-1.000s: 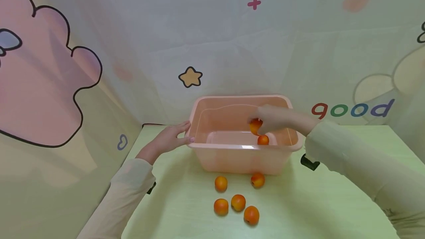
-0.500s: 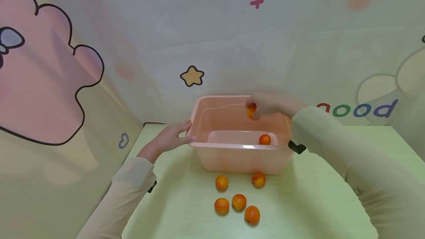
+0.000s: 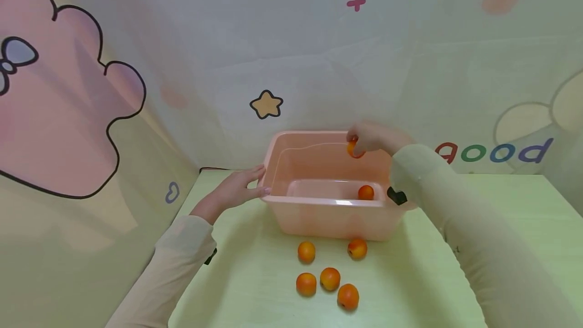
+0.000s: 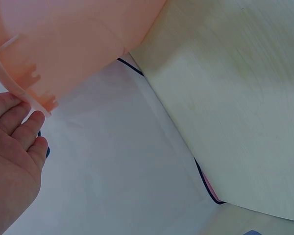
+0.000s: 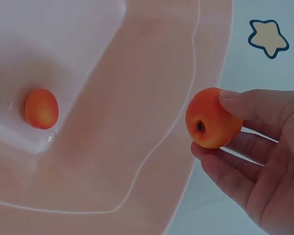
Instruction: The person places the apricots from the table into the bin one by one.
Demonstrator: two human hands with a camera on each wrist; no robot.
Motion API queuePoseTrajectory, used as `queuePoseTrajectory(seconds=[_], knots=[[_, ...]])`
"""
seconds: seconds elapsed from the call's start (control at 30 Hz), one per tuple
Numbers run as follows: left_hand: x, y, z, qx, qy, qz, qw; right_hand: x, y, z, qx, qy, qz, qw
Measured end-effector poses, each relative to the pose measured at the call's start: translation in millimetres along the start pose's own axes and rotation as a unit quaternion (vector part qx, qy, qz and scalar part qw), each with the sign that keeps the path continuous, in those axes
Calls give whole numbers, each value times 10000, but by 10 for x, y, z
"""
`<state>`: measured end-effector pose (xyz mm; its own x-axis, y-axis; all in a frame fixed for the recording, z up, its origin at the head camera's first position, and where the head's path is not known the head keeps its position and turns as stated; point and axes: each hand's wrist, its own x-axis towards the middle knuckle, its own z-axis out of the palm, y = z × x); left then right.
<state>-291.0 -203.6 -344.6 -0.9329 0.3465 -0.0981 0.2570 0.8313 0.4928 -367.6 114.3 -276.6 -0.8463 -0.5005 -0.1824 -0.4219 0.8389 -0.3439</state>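
A pink plastic tub [image 3: 337, 219] stands on the table near the back curtain. My left hand [image 3: 237, 189] grips its left rim, thumb at the front corner; in the left wrist view the hand's [image 4: 14, 147] fingertips bend against the lip. Above the tub's back right part, my right hand [image 3: 375, 137] pinches a small round orange-red fruit [image 3: 355, 149] between thumb and fingers. The right wrist view shows a dark dimple on this fruit [image 5: 210, 120]. A similar fruit [image 3: 366, 193] lies on the tub floor at the right.
Several more orange-red fruits lie on the pale green table [image 3: 437, 277] in front of the tub, among them one fruit [image 3: 357, 249] close to its front wall and another [image 3: 348, 296] nearest me. A printed curtain [image 3: 218, 100] hangs right behind the tub.
My right hand has risen from low inside the tub, holding the fruit, up to the back rim, then shifted slightly right. The left hand stays at the rim.
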Motion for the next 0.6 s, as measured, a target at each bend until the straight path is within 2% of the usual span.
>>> queuePoseTrajectory(seconds=[0.27, 0.6], knots=[[-23, 6, -22, 3, 16, 44, 10000, 55, 147, 82, 684, -76, 490, 9964], [-31, 5, -10, -63, 9, 16, 10000, 160, 331, 160, 1095, -174, 806, 9906]])
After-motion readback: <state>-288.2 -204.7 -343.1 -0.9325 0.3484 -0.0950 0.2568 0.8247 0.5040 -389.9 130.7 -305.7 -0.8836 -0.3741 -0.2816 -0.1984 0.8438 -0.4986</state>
